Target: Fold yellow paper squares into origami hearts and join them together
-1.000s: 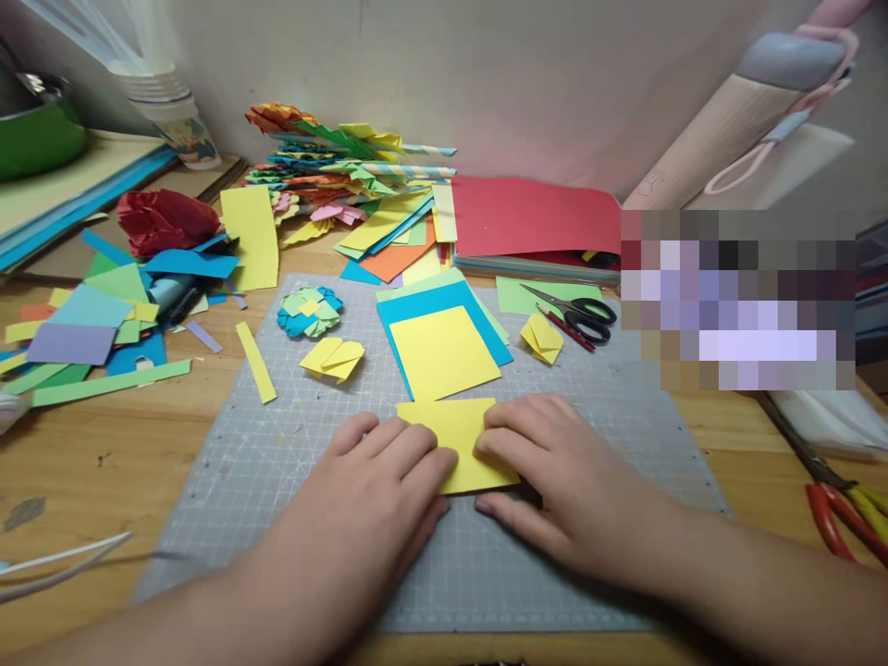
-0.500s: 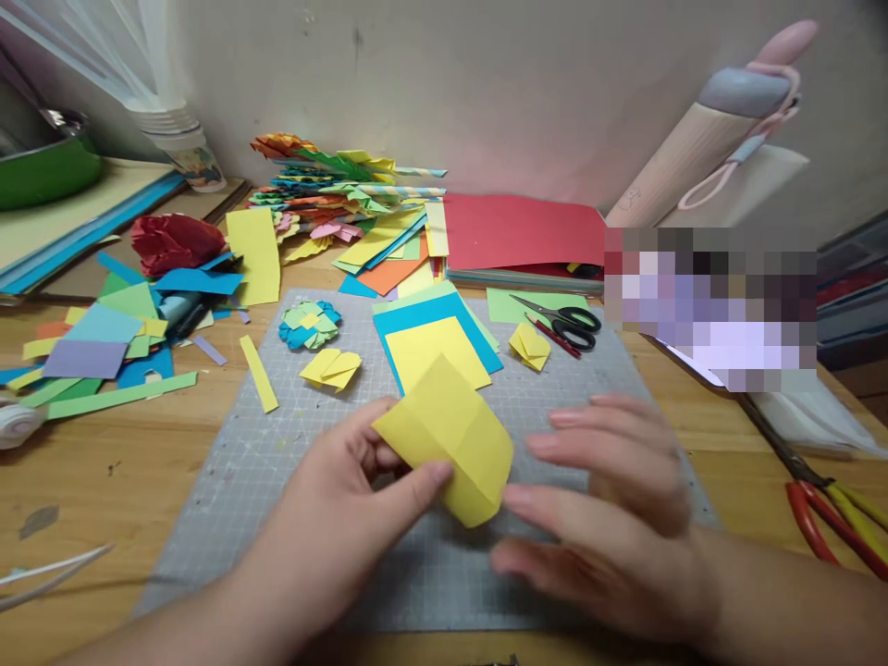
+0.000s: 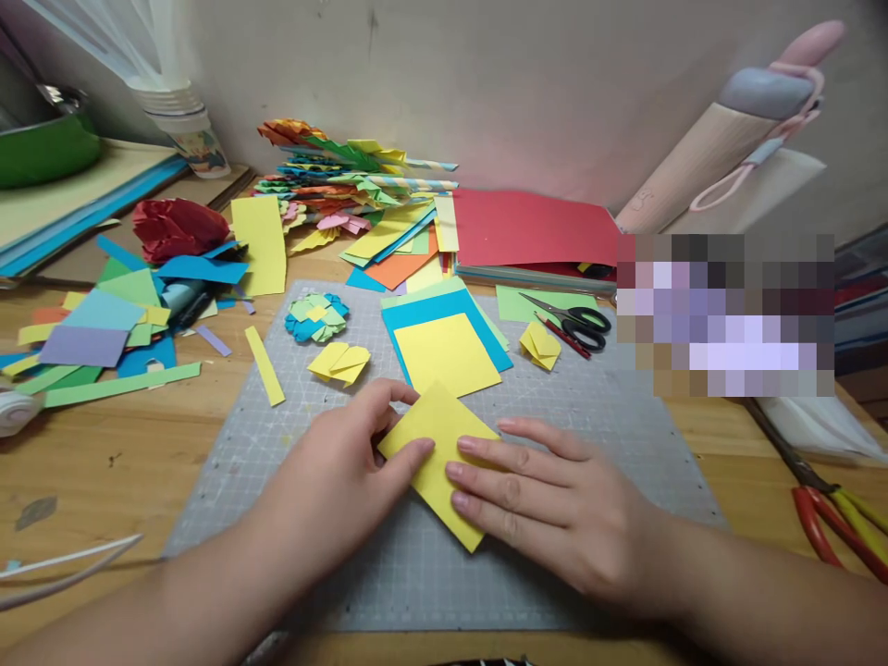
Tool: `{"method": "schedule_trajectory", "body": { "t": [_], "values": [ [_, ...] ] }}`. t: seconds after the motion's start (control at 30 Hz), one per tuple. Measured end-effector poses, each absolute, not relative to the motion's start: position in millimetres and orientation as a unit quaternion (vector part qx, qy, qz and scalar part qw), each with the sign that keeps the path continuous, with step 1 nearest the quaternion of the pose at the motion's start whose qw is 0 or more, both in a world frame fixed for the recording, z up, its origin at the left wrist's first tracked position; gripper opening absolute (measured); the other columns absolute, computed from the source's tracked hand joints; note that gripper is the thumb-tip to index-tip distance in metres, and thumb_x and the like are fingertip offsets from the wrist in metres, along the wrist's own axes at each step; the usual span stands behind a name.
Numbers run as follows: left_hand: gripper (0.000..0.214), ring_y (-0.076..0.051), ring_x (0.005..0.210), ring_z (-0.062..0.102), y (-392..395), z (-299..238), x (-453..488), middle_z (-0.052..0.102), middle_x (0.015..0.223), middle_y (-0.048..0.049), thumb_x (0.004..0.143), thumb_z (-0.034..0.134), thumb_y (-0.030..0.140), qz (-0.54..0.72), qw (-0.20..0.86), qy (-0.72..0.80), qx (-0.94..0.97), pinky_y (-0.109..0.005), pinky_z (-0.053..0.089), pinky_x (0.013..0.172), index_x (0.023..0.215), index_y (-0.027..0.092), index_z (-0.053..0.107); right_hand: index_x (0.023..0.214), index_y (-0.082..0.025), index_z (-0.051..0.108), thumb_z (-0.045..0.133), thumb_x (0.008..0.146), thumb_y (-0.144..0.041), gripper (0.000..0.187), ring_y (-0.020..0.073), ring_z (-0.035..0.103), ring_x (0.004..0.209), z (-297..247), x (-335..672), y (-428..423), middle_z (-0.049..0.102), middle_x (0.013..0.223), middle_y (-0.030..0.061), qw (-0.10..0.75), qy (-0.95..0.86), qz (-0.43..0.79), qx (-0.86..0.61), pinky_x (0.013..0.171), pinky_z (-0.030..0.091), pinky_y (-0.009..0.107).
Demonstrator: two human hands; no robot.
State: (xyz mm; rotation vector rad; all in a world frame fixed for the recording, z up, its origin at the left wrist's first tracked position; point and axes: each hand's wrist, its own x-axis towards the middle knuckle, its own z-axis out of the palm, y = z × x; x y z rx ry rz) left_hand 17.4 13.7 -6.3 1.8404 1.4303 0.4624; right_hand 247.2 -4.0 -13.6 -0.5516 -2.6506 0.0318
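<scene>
Left hand (image 3: 347,472) pinched the left edge of the yellow folded paper sheet (image 3: 434,444), thumb on top. Right hand (image 3: 561,509) lay flat, fingers together, pressing the sheet's right side. Sheet sat tilted at the centre of the grey cutting mat (image 3: 486,583). Yellow-on-blue paper stack (image 3: 444,351) at the mat's far middle, black-handled scissors (image 3: 579,321) at its far right corner.

Yellow folded paper (image 3: 437,444); grey gridded mat (image 3: 610,425) (white lines); red sheet (image 3: 534,227)

Backed by a plain pale wall (image 3: 541,83), tinged faintly pink low down, with a small dark smudge up high. Set on a light wooden tabletop (image 3: 104,481), scuffed and speckled. Lit softly and evenly.
</scene>
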Motion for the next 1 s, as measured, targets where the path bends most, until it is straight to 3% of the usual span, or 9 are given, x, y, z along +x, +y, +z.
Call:
{"method": "schedule_trajectory", "body": {
  "t": [0.1,0.2,0.33,0.5,0.73,0.87,1.0],
  "values": [
    [0.031,-0.019,0.074,0.06,11.6,-8.9,16.5,0.062,0.086,-0.003,0.084,0.054,0.026,0.142,0.247,0.54,0.792,-0.031,0.046,0.06,0.114,0.02,0.05,0.112,-0.013,0.064,0.037,0.098,-0.012,0.031,0.0206,0.06,0.111,-17.7,246.9,-2.0,0.065,0.119,0.0043,0.179,-0.961,0.046,-0.204,0.098,0.045,0.044],
    [0.022,-0.022,0.091,0.057,8.6,-5.8,17.6,0.059,0.103,-0.0075,0.085,0.053,0.019,0.143,0.159,0.464,0.86,-0.036,0.047,0.075,0.106,0.018,0.057,0.114,-0.013,0.063,0.04,0.096,-0.012,0.029,0.0213,0.058,0.114,-19.1,247.6,-2.3,0.063,0.123,0.0053,0.158,-0.962,0.07,-0.213,0.097,0.046,0.044],
    [0.014,-0.017,0.077,0.056,-0.9,-1.0,16.7,0.061,0.084,-0.0002,0.088,0.052,0.018,0.058,0.228,0.341,0.91,-0.031,0.045,0.071,0.09,0.022,0.065,0.107,-0.01,0.063,0.045,0.092,-0.01,0.024,0.0226,0.057,0.11,-16.2,246.3,-6.2,0.064,0.121,0.0088,0.16,-0.955,0.089,-0.235,0.093,0.046,0.041],
    [0.032,-0.019,0.09,0.058,-13.4,-4.9,8.9,0.066,0.106,0.0016,0.083,0.063,0.026,0.047,0.139,0.301,0.942,-0.033,0.042,0.079,0.114,0.023,0.059,0.094,-0.013,0.065,0.046,0.093,-0.016,0.019,0.0212,0.059,0.088,-15.8,242.7,-8.2,0.068,0.103,0.0104,0.152,-0.943,0.135,-0.264,0.077,0.048,0.038],
    [0.014,-0.016,0.079,0.059,-17.5,-12.0,6.0,0.069,0.098,0.003,0.086,0.058,0.021,0.085,0.09,0.319,0.94,-0.031,0.039,0.072,0.098,0.023,0.065,0.08,-0.016,0.061,0.049,0.091,-0.018,0.016,0.0167,0.053,0.082,-14.9,235.8,0.5,0.058,0.089,0.0056,0.185,-0.857,0.321,-0.357,0.074,0.044,0.033],
    [0.012,-0.016,0.077,0.058,-19.3,-13.4,6.3,0.069,0.092,0.0028,0.086,0.056,0.021,0.093,0.067,0.32,0.94,-0.031,0.039,0.071,0.091,0.023,0.066,0.071,-0.017,0.051,0.052,0.087,-0.014,0.016,0.0159,0.051,0.081,-15.0,230.6,1.7,0.052,0.087,0.004,0.187,-0.805,0.366,-0.428,0.072,0.042,0.031],
    [0.025,-0.016,0.076,0.057,-17.5,-13.2,6.4,0.068,0.089,0.002,0.093,0.041,0.022,0.11,0.052,0.312,0.942,-0.031,0.04,0.074,0.104,0.024,0.064,0.068,-0.017,0.045,0.052,0.086,-0.014,0.019,0.0167,0.048,0.082,-16.2,227.1,2.0,0.049,0.086,0.0034,0.166,-0.803,0.354,-0.45,0.072,0.04,0.033]
  ]
}}
